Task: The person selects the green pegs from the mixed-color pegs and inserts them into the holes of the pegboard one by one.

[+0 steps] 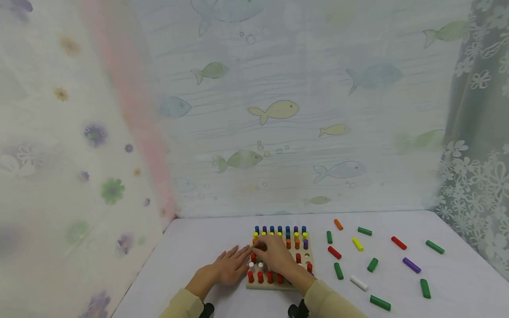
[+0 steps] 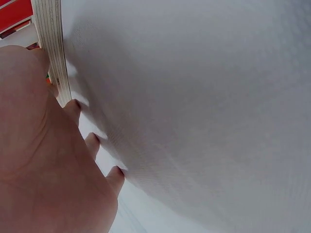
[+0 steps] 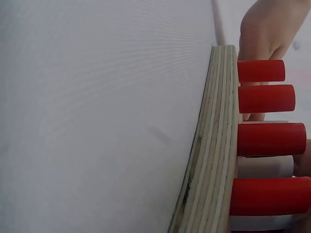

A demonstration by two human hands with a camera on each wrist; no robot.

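A wooden pegboard (image 1: 265, 286) stands on the white tabletop, holding rows of coloured pegs. My right hand (image 1: 278, 257) reaches over its middle and covers several holes. Its thumb and fingers pinch a green peg (image 1: 260, 248) at the board's left side, mostly hidden by the fingers. My left hand (image 1: 230, 267) lies with fingers spread beside the board's left edge, fingertips close to it. In the left wrist view those fingers (image 2: 73, 111) reach down to the cloth by the layered wooden edge (image 2: 50, 43). Red pegs (image 3: 272, 139) line the front row in the right wrist view.
Loose pegs lie scattered right of the board: several green ones (image 1: 380, 303), red ones (image 1: 399, 243), a purple one (image 1: 411, 265), a white one (image 1: 358, 283), a yellow one (image 1: 358, 244) and an orange one (image 1: 338, 224). A fish-patterned curtain (image 1: 302, 185) hangs behind the table.
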